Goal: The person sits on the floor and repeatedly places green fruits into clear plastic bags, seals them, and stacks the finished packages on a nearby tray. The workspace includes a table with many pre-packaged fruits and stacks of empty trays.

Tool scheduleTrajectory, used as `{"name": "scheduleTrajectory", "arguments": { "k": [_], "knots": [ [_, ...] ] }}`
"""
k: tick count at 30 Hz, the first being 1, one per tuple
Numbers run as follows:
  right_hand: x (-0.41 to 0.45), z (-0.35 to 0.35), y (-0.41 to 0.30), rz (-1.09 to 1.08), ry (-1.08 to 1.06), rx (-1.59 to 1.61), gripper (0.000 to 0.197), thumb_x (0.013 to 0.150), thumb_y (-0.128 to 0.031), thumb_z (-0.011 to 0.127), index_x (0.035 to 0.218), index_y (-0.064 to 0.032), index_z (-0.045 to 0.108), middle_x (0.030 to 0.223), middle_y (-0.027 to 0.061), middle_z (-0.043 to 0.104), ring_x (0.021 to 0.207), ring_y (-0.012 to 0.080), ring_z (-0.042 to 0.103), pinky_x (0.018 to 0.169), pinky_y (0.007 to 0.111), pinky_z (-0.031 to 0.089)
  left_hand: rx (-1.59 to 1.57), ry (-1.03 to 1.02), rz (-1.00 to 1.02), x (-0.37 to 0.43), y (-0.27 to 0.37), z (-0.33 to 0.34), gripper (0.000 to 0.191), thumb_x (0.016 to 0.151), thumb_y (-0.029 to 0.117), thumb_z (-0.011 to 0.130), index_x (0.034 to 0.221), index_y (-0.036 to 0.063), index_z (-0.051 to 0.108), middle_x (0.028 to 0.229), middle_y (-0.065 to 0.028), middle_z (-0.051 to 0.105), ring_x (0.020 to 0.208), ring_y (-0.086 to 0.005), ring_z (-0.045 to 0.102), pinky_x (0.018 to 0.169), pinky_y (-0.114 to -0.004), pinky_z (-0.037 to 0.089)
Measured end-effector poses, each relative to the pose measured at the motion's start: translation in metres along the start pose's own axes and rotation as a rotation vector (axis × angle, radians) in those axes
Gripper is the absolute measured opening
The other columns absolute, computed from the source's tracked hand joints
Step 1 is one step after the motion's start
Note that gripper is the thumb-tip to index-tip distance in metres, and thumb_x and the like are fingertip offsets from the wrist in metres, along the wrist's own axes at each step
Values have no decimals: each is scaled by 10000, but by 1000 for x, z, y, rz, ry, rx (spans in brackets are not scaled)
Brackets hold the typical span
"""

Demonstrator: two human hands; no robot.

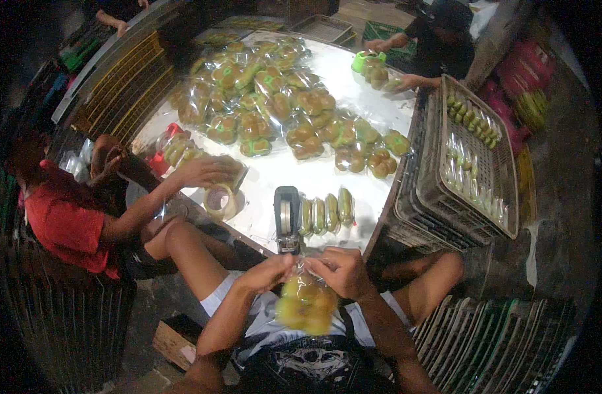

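Between my two hands hangs a clear plastic bag of bread buns (306, 303), blurred, its gathered neck pinched at the top. My left hand (267, 274) grips one side of the neck, and my right hand (344, 272) holds the other side. Just beyond my fingers, at the table's near edge, stands a dark tape dispenser (286, 216) with a roll of tape in it. Right of the dispenser, several wrapped long buns (325, 213) lie in a row on the white tabletop (261, 184).
A heap of bagged buns (261, 98) covers the table's far part. At left, a person in a red shirt (69, 221) reaches over bagged buns near a large tape roll (221, 201). Another person (439, 44) works at far right. Stacked plastic crates (429, 189) border the table's right side.
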State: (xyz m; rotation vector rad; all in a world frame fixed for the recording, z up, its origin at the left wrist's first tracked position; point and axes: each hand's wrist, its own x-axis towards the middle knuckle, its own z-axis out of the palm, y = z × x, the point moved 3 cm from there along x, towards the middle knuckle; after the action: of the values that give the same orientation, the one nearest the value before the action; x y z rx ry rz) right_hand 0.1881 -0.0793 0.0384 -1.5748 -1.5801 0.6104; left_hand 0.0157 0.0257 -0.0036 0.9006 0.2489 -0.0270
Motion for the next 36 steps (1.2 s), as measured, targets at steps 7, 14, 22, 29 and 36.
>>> {"name": "scheduleTrajectory", "arguments": {
  "k": [7,14,22,29,36],
  "knots": [
    [6,2,9,239,537,979,171,929,-148,689,974,16,677,898,62,640,734,124,594,643,280,486,475,291,15,11,20,17,402,920,232,743,1263,40,662,1209,-69,680,1107,-173,613,981,-322,487],
    [-16,2,41,398,462,216,284,933,-256,688,881,22,717,907,103,682,819,193,671,739,334,516,-13,536,117,18,2,10,422,1014,362,617,1229,2,665,1096,-79,704,959,-143,669,848,-291,543],
    [-9,14,4,-106,745,-431,573,959,-164,661,1438,36,417,1367,252,544,1166,394,601,986,422,487,66,578,286,19,18,30,415,1079,315,479,1275,-25,616,1168,-102,687,1130,-182,621,1000,-332,481],
    [-18,22,14,446,189,479,290,994,-158,627,1201,39,669,1187,156,675,1016,158,662,825,290,505,1067,705,647,17,28,37,411,1054,259,509,1327,-40,579,1384,-205,587,1317,-339,529,1139,-411,349],
    [-12,11,23,237,171,736,379,1039,-267,530,1291,-6,638,1539,178,409,1359,274,449,1125,392,362,965,577,440,16,19,36,400,856,235,800,1181,25,699,1121,-155,715,1000,-235,688,853,-330,534]
  ]
}}
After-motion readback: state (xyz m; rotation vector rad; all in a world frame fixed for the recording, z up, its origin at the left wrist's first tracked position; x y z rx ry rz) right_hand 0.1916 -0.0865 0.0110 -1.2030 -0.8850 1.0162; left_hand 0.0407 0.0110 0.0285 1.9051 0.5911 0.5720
